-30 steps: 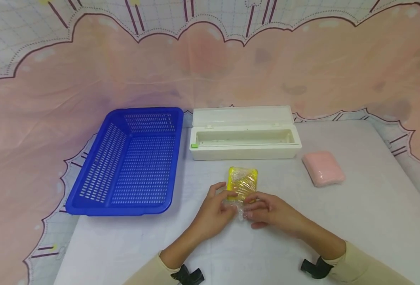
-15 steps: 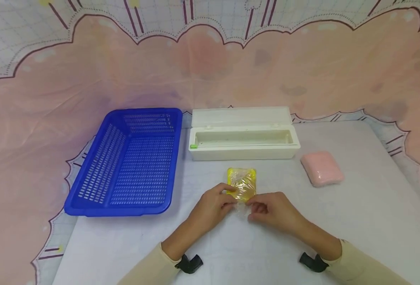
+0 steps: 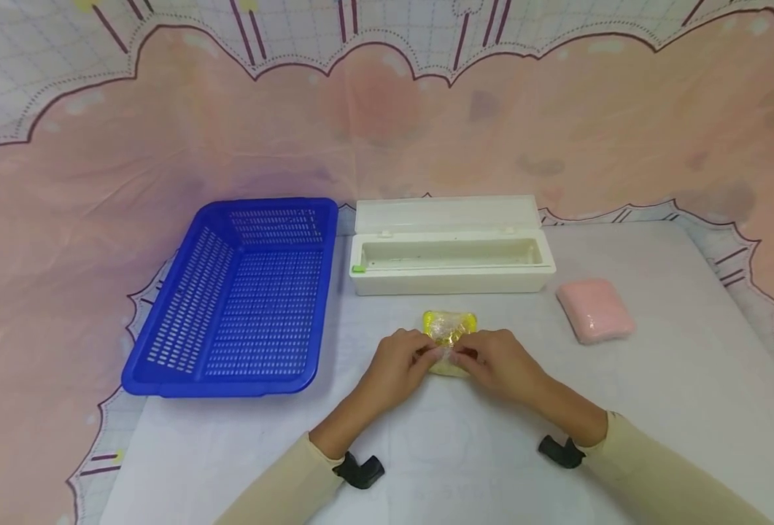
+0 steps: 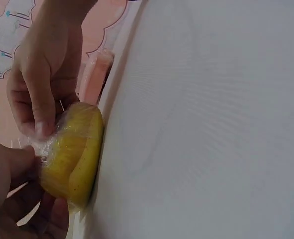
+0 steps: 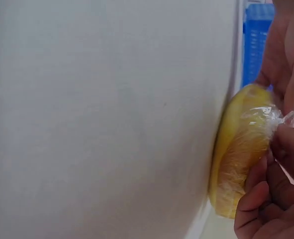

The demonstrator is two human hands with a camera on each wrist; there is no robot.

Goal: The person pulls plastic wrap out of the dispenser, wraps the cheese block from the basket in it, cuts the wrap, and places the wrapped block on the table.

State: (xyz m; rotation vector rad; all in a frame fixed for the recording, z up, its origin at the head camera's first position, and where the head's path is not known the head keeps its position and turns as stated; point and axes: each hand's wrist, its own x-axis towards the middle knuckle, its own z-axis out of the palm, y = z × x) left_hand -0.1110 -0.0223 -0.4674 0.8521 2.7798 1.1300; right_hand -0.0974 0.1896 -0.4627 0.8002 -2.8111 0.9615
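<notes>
A rounded yellow block (image 3: 449, 370) wrapped in clear cling film (image 5: 285, 119) lies on the white cloth, near the middle of the head view. My left hand (image 3: 392, 372) is at its left side, thumb and forefinger pinching the film above it. From the right, my right hand (image 3: 508, 364) pinches the same gathered film, fingertips close to the left ones. In the left wrist view the block (image 4: 82, 159) stands out with the film drawn over its top. The other fingers of both hands curl along its sides and partly hide it.
Behind the hands stands a long white dispenser box (image 3: 452, 283) with its lid raised and a green tab at its left end. A blue perforated basket (image 3: 222, 388) is at the left. A pink film-wrapped block (image 3: 595, 310) lies at the right.
Both hands have moved from the block's near edge up over its top, bringing the loose film from the near side over it. The hands have come closer together; basket, box and pink block stay put.
</notes>
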